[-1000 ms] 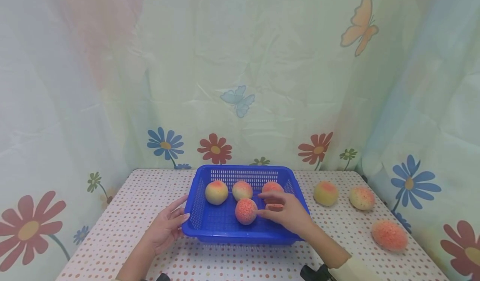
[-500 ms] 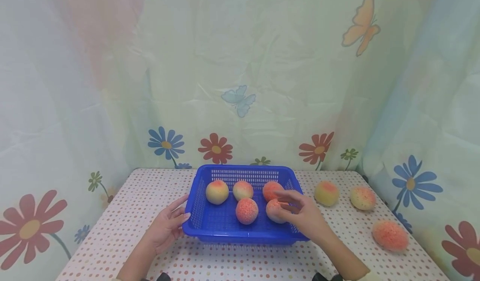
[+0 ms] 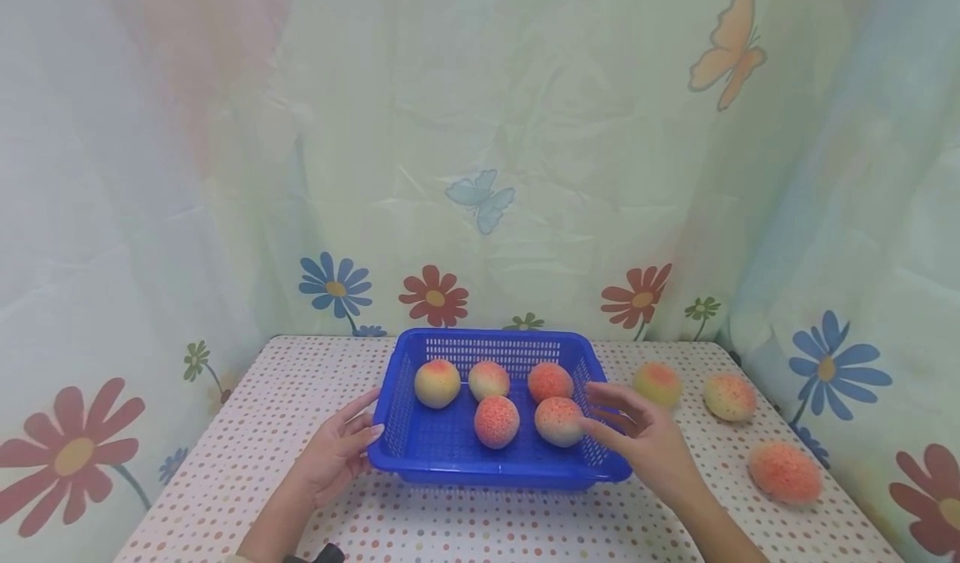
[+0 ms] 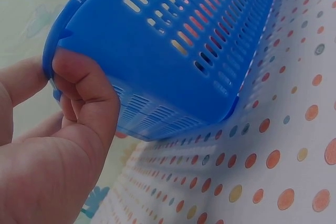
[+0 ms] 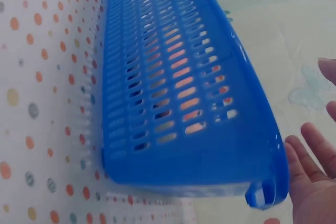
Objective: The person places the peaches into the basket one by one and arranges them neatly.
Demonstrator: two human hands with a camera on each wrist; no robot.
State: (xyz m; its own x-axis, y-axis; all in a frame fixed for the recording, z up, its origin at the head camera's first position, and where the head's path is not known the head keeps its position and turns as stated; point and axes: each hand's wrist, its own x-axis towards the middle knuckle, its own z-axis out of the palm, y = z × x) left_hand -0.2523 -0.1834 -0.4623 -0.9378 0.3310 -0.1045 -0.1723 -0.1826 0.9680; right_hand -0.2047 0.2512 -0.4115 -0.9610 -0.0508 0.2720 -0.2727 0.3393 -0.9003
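A blue plastic basket [image 3: 480, 469] holds several peaches. My left hand [image 3: 333, 454] grips its left rim; in the left wrist view the fingers [image 4: 86, 85] curl under the edge. My right hand [image 3: 648, 434] hovers over the right rim with relaxed, spread fingers and holds nothing. Its thumb tip is right at the edge of a pale pink-tipped peach [image 3: 559, 422]. Left of that lies a redder peach [image 3: 497, 422]. Behind them are a yellow peach [image 3: 437, 384], a paler one [image 3: 489, 381] and a reddish one [image 3: 551, 381].
To the basket's right on the dotted tablecloth [image 3: 480, 530] lie a yellow peach [image 3: 657, 384], partly hidden by my right hand, a speckled peach [image 3: 731, 397] and a red one [image 3: 785, 472]. A flower-printed curtain [image 3: 480, 129] stands behind the table and at both sides.
My right hand lets go of the pale pink-tipped peach at the basket's right front and draws back to the right. My left hand stays on the left rim.
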